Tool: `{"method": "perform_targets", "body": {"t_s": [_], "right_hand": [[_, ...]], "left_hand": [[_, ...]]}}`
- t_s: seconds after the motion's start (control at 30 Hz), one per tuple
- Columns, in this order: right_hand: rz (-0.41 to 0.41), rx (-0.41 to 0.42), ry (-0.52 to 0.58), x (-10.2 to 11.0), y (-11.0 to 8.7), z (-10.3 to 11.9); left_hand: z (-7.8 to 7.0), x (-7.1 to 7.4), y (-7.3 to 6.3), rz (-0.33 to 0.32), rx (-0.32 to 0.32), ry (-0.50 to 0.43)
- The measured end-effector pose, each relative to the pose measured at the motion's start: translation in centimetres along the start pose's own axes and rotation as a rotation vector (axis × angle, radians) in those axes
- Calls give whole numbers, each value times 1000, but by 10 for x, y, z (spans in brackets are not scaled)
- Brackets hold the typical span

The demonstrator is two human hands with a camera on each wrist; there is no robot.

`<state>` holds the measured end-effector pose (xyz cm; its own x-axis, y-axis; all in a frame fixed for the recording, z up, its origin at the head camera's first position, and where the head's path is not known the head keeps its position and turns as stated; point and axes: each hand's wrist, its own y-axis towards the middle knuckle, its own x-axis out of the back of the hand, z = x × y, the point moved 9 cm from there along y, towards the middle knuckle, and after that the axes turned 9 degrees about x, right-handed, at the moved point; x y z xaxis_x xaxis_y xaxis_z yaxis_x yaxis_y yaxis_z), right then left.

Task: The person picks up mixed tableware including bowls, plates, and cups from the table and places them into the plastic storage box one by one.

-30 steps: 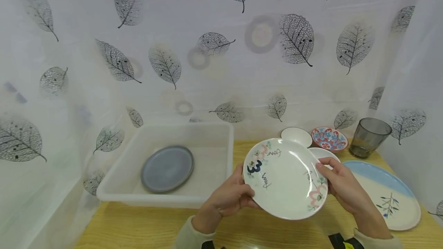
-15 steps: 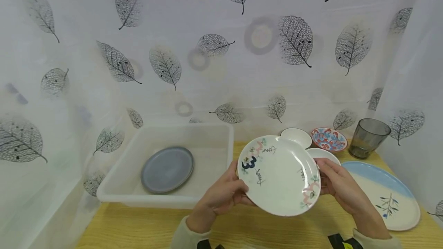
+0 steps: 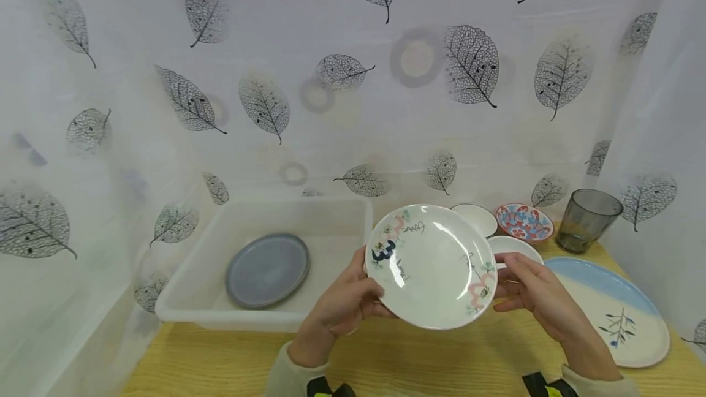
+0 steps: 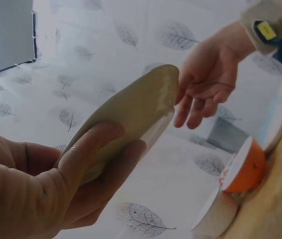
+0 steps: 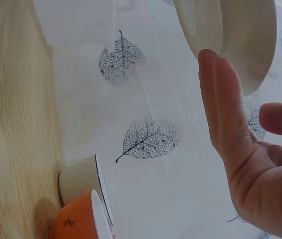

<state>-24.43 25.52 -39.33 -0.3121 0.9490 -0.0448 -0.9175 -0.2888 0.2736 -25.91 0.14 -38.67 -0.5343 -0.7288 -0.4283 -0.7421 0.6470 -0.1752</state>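
Note:
A round white plate (image 3: 436, 274) painted with pink and dark blue flowers is held up, tilted, above the wooden table. My left hand (image 3: 344, 302) grips its left rim, thumb on the upper face; in the left wrist view the left fingers (image 4: 106, 169) lie against the underside. Beside the right rim is my right hand (image 3: 537, 299). Its thumb stands away from the plate, and its straight fingers (image 5: 225, 94) reach up to the underside in the right wrist view. Whether those fingertips touch the plate cannot be told.
A white plastic bin (image 3: 254, 317) with a grey plate (image 3: 267, 271) inside stands left. At right are white bowls (image 3: 478, 219), a red-and-blue patterned bowl (image 3: 524, 222), a grey tumbler (image 3: 587, 219) and a blue-and-cream oval plate (image 3: 618, 311). A leaf-print curtain (image 3: 309, 139) hangs behind.
The held plate has moved left and slightly up with my left hand. My right thumb has come off its rim, and the right hand has loosened while staying near the same spot.

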Motion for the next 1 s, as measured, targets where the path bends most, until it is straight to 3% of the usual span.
{"method": "perform_targets", "body": {"t_s": [0.47, 0.73, 1.0], "right_hand": [[-29, -29, -41, 0, 0, -6], [-114, -150, -153, 3, 1, -16], [-68, -153, -158, -7, 2, -21]], "left_hand": [[-25, 18, -15, -12, -71, -16], [-44, 29, -29, 3, -156, -38], [-59, 44, -41, -32, -212, -44]]}}
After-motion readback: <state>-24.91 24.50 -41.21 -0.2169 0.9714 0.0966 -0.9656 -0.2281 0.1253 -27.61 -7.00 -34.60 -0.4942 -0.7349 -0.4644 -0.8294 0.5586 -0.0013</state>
